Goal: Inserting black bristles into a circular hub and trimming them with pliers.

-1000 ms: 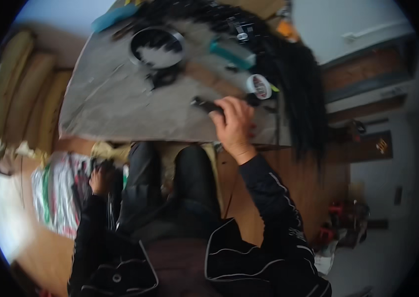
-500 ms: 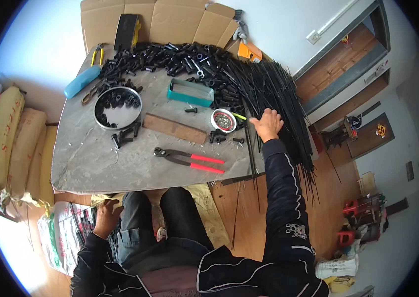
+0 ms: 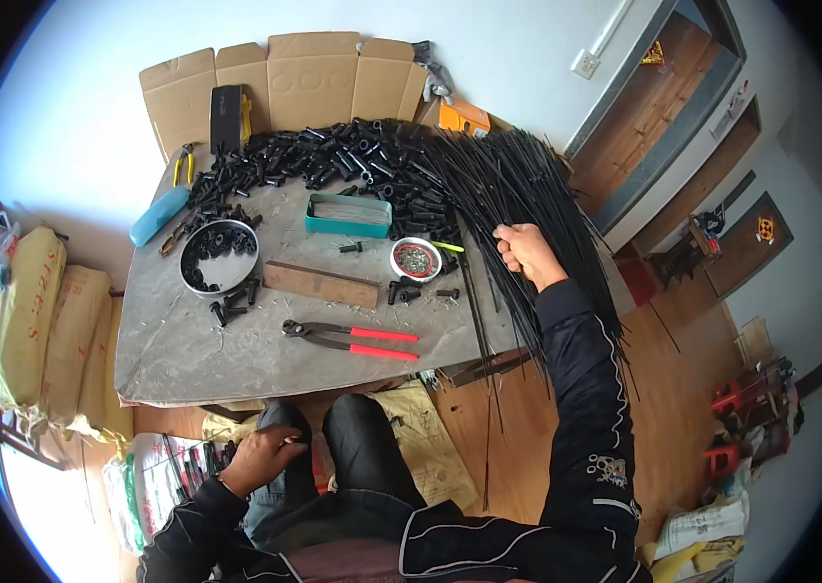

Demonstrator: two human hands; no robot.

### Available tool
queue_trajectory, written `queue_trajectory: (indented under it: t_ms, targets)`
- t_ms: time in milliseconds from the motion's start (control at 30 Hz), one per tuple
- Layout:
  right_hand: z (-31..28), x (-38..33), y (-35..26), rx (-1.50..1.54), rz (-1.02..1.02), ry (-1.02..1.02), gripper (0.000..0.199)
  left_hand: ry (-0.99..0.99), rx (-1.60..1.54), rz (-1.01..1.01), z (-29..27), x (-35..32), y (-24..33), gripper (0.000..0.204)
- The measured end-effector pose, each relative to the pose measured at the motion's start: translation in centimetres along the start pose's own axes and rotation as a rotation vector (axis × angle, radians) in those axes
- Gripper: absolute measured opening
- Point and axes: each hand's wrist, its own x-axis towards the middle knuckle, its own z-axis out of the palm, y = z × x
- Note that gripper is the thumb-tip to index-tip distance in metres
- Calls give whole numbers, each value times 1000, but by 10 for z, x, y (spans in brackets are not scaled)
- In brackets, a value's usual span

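Note:
At the right of the table my right hand [image 3: 529, 255] is closed over a large spread of thin black rods [image 3: 552, 209], gripping some near their middle; how many cannot be made out. My left hand [image 3: 260, 459] is above my left thigh, fingers curled together with the thumb alongside, and nothing shows in it. Below and left of it lies a group of black rods [image 3: 192, 464] on a white sack. Nearest to my right hand on the tabletop are a small round tub of metal bits [image 3: 415, 260] and several black bolt-like pieces [image 3: 401, 291].
Red-handled pincers [image 3: 352, 340] and a wooden block [image 3: 321, 285] lie on the grey table [image 3: 197, 355]. Around them are a round pan [image 3: 236, 277], a teal box [image 3: 348, 228], a blue bottle [image 3: 160, 216] and heaped black fittings [image 3: 333, 155]. Stuffed sacks [image 3: 32, 330] stand left.
My right hand has gone from spread over the rods to closed on them, staying at the right. My left hand has moved right, from beside my thigh to above it. The view has shifted slightly.

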Motion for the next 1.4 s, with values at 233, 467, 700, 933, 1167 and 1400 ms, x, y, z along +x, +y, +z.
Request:
queue_trajectory:
  t_ms: [233,467,700,933,1167,1400]
  targets:
    - [12,3,12,-965,-309,384,32,-92,10,69,2,3,29,28]
    - [-5,27,6,-740,-467,292,32,-184,55,131,0,6,44,30]
    - [9,6,13,-985,-259,314,39,-243,43,234,19,39,71,28]
    - [-16,10,-25,-642,-191,147,34,-279,56,286,20,54,80,27]
    - [-28,-7,-61,233,12,-261,24,-331,50,337,17,55,91,24]
    - [32,-63,-102,537,42,-478,11,-336,-790,182,-42,81,126,45]
